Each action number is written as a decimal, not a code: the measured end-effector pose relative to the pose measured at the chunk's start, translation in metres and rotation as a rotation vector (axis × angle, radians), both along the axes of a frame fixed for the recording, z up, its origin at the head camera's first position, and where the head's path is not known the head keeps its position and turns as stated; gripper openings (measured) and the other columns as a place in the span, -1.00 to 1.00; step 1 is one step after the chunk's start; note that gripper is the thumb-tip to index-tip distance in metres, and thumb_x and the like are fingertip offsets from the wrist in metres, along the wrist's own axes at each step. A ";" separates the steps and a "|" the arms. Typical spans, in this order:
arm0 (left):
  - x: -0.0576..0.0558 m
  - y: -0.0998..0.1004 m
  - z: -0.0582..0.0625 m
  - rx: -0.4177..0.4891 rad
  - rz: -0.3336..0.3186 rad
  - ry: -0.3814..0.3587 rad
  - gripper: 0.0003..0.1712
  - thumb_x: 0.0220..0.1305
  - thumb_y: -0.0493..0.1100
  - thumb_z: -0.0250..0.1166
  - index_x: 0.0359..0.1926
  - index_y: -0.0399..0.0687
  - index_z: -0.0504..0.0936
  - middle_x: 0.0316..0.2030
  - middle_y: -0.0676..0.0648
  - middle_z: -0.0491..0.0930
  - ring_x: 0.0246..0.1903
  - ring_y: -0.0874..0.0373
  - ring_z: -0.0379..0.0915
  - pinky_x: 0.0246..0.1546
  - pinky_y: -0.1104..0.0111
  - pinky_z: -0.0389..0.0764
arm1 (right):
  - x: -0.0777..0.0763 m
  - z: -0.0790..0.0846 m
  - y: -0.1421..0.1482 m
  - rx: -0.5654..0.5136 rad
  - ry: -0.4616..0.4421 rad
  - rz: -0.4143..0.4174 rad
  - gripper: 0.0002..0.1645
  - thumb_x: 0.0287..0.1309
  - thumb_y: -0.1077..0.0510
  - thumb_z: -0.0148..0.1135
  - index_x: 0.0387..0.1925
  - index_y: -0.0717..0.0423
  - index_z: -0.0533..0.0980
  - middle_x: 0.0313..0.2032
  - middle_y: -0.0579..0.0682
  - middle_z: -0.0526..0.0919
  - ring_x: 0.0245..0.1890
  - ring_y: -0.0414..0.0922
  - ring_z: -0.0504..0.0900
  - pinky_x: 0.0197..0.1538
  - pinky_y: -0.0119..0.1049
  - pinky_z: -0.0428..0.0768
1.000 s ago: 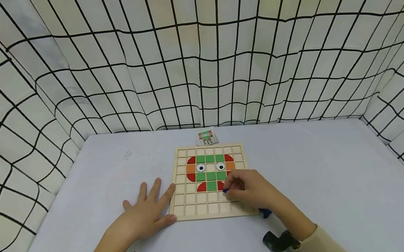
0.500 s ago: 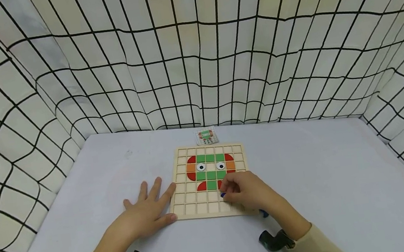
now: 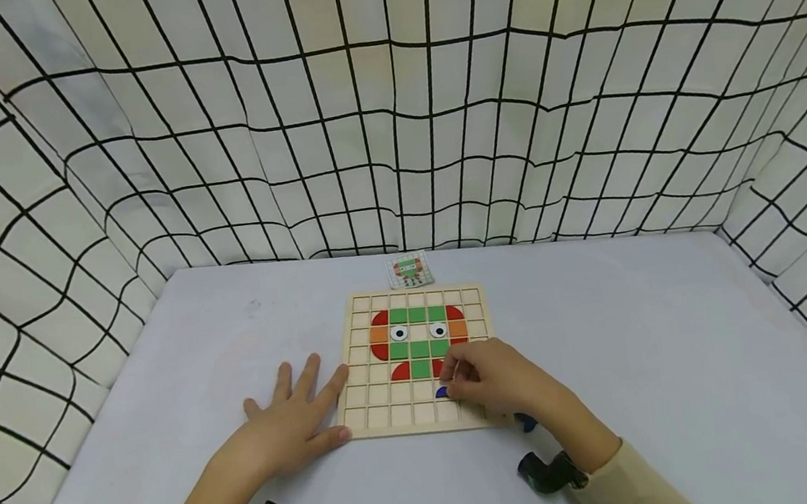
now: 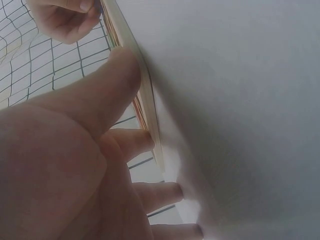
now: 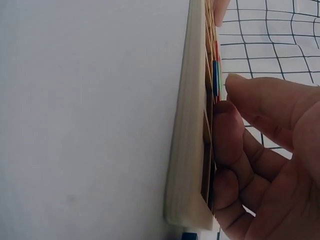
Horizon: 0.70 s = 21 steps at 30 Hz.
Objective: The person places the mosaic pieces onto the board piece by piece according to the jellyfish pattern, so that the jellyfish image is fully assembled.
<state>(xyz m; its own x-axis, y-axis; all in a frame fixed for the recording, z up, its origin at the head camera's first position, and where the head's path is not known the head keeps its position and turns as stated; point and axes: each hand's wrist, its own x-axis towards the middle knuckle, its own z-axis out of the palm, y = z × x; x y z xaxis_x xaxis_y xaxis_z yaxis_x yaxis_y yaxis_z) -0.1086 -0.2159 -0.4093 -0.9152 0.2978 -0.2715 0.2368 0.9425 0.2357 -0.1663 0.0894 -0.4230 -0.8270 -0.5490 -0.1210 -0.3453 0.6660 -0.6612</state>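
A wooden grid board (image 3: 387, 426) lies on the table with red, green and orange tiles and two eye tiles (image 3: 399, 333) in its cells. My left hand (image 3: 282, 431) rests with spread fingers at its left edge, thumb against the rim (image 4: 150, 107) in the left wrist view. My right hand (image 3: 494, 377) is over the lower right of the board, its fingers curled. Its fingertips hold the right part of a small blue tile with a curved edge (image 3: 441, 393), low at a cell below the red tile. The rest of that tile is hidden by the fingers.
A small pattern card (image 3: 409, 270) lies behind the board. Another blue piece (image 3: 526, 422) sits on the white table (image 3: 636, 358) by the board's near right corner, partly behind the right wrist. Black-lined netting (image 3: 424, 115) surrounds the back and sides.
My right hand has shifted slightly left and toward me with the blue tile, which now shows more, flat against the board. My left hand stays in place.
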 end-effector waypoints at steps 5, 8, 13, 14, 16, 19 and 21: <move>0.000 0.000 0.001 -0.001 -0.002 -0.005 -0.04 0.28 0.33 0.22 0.56 0.09 0.13 0.52 -0.40 -0.07 0.42 -0.63 -0.26 -0.07 -0.68 -0.02 | -0.001 0.000 0.004 0.021 0.023 0.071 -0.90 0.21 0.15 0.37 -0.23 -0.12 0.67 -0.43 -0.26 0.60 -0.38 -0.23 0.52 -0.30 -0.35 0.53; 0.000 0.000 0.002 -0.001 -0.003 -0.004 -0.04 0.28 0.33 0.22 0.56 0.09 0.13 0.52 -0.41 -0.07 0.42 -0.63 -0.26 -0.07 -0.68 -0.02 | -0.001 0.001 0.004 0.049 0.050 0.102 -0.85 0.22 0.17 0.36 -0.18 -0.13 0.70 -0.34 -0.29 0.63 -0.33 -0.24 0.50 -0.27 -0.35 0.52; -0.001 0.000 0.001 -0.003 -0.004 0.002 -0.03 0.27 0.34 0.22 0.56 0.09 0.13 0.52 -0.40 -0.07 0.42 -0.63 -0.26 -0.07 -0.69 -0.02 | -0.001 0.003 0.005 0.089 0.085 0.128 -0.81 0.23 0.15 0.35 -0.13 -0.10 0.71 -0.24 -0.27 0.67 -0.30 -0.25 0.50 -0.24 -0.36 0.52; -0.001 0.000 0.001 -0.003 -0.005 0.002 -0.03 0.27 0.34 0.22 0.56 0.09 0.13 0.52 -0.40 -0.07 0.42 -0.63 -0.26 -0.07 -0.69 -0.01 | -0.001 0.004 0.006 0.093 0.086 0.130 -0.81 0.23 0.15 0.35 -0.12 -0.09 0.72 -0.23 -0.27 0.68 -0.30 -0.26 0.50 -0.24 -0.37 0.52; -0.001 0.000 0.001 -0.003 -0.006 0.002 -0.03 0.27 0.34 0.22 0.56 0.09 0.13 0.52 -0.40 -0.06 0.42 -0.63 -0.25 -0.07 -0.68 -0.01 | -0.002 0.005 0.008 0.090 0.084 0.138 -0.80 0.23 0.16 0.35 -0.11 -0.07 0.72 -0.23 -0.26 0.68 -0.31 -0.25 0.51 -0.25 -0.37 0.53; -0.001 0.000 0.001 -0.002 -0.006 0.003 -0.04 0.27 0.34 0.22 0.56 0.09 0.13 0.52 -0.41 -0.06 0.42 -0.63 -0.25 -0.08 -0.68 -0.01 | -0.002 0.007 0.010 0.073 0.089 0.151 -0.79 0.23 0.18 0.34 -0.12 -0.10 0.72 -0.24 -0.26 0.65 -0.32 -0.25 0.50 -0.25 -0.37 0.53; 0.000 0.000 0.002 0.002 -0.005 0.001 -0.04 0.27 0.33 0.22 0.55 0.09 0.14 0.52 -0.41 -0.06 0.42 -0.63 -0.25 -0.08 -0.69 -0.01 | -0.002 0.008 0.010 0.064 0.103 0.170 -0.78 0.23 0.22 0.31 -0.15 -0.12 0.73 -0.25 -0.27 0.62 -0.31 -0.25 0.50 -0.25 -0.37 0.52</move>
